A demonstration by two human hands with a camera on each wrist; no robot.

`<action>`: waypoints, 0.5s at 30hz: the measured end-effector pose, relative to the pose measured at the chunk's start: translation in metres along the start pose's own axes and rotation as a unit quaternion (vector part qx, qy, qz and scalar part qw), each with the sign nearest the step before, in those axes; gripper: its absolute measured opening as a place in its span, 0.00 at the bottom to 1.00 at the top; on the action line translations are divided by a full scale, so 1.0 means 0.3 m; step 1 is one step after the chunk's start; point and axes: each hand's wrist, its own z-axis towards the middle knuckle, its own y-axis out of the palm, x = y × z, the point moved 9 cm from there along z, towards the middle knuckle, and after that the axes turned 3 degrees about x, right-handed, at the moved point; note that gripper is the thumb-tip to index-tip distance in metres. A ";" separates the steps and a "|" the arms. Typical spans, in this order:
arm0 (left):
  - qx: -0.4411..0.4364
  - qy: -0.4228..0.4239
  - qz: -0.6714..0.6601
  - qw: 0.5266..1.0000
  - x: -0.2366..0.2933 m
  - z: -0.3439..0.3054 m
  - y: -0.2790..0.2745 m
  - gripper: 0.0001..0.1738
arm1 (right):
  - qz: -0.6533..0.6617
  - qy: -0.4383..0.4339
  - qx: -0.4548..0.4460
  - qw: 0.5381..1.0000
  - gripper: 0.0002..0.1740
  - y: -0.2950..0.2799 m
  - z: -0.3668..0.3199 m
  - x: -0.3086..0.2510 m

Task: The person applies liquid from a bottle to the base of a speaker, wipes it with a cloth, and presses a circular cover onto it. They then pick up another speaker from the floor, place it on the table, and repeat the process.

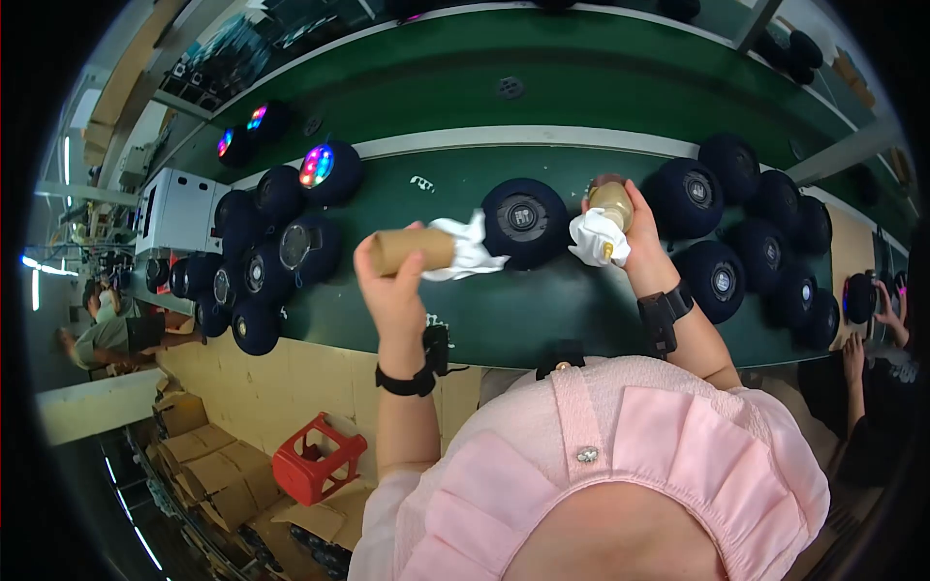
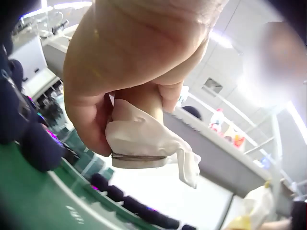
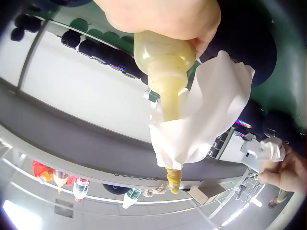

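In the head view my left hand point(image 1: 392, 300) grips a brown cardboard tube point(image 1: 412, 252) sideways above the bench. White cloth point(image 1: 470, 254) covers its right end; in the left wrist view a thin band ties the cloth point(image 2: 144, 136) on. My right hand point(image 1: 646, 242) holds a squeeze bottle point(image 1: 610, 201) with pale yellowish contents, nozzle pointing towards my body. A white wipe point(image 3: 206, 112) wraps the bottle's neck, and the yellow-brown nozzle tip point(image 3: 174, 179) pokes out below it. Between my hands a dark round speaker-like unit point(image 1: 523, 221) lies on the bench, its disc face up.
Similar dark round units stand clustered left point(image 1: 262, 271) and right point(image 1: 760, 247) on the green bench point(image 1: 465, 320); one at the left glows with coloured lights point(image 1: 318, 167). A white machine point(image 1: 184, 213) is at far left, a red stool point(image 1: 318, 458) on the floor. Another person's hand point(image 1: 891, 315) shows at far right.
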 end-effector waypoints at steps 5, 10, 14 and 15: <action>-0.083 -0.021 -0.030 0.996 -0.086 0.034 0.300 0.31 | -0.001 -0.072 -0.029 0.997 0.26 0.029 -0.098 -0.102; -0.128 0.037 0.108 0.985 -0.193 0.037 0.391 0.33 | 0.030 -0.117 -0.019 0.993 0.25 0.013 -0.148 -0.188; -0.136 0.135 0.284 0.939 -0.167 0.024 0.427 0.32 | 0.046 -0.103 -0.028 0.993 0.25 -0.007 -0.144 -0.212; -0.139 0.134 0.285 0.939 -0.165 0.023 0.431 0.32 | 0.046 -0.101 -0.026 0.993 0.26 -0.011 -0.139 -0.214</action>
